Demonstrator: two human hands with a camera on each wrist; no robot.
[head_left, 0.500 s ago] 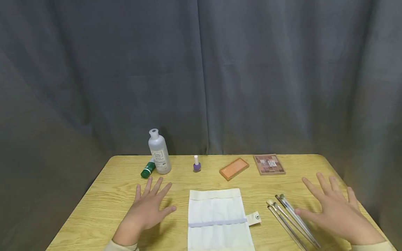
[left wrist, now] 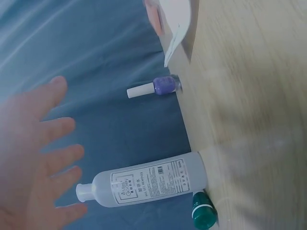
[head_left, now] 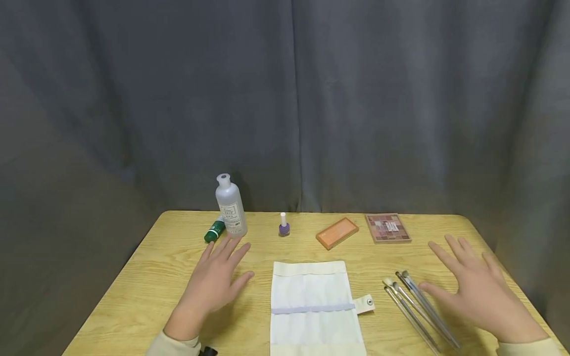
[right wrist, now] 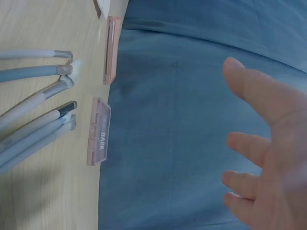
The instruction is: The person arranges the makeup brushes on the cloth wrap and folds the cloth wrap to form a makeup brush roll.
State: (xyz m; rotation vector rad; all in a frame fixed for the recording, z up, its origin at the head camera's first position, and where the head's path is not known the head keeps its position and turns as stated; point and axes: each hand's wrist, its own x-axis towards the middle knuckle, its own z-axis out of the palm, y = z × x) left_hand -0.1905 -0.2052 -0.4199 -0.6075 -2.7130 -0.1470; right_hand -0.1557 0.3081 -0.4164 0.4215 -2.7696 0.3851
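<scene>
My left hand [head_left: 211, 287] hovers over the table's left side with fingers spread, holding nothing. Its nearest things are the nail gel remover bottle [head_left: 231, 207] and a green-capped tube [head_left: 215, 230] lying beside it. Over the right side my right hand [head_left: 478, 291] is spread too, also holding nothing, next to several makeup brushes [head_left: 416, 311] lying in a loose bunch. Between the hands a white cloth brush roll [head_left: 313, 291] lies unfolded, a lavender band across it and a snap tab at its right. Both wrist views show the fingers apart from every object.
At the back of the wooden table [head_left: 142, 287] stand a purple nail polish bottle [head_left: 284, 228], an orange palette [head_left: 337, 233] and an eyeshadow palette [head_left: 388, 228], the palettes lying flat. A grey curtain [head_left: 285, 99] hangs behind. A small black object [head_left: 208, 351] shows by the left sleeve.
The head view has shifted slightly, so the table items appear a little higher and further right. Both hands stay spread above the table, and the objects keep their places.
</scene>
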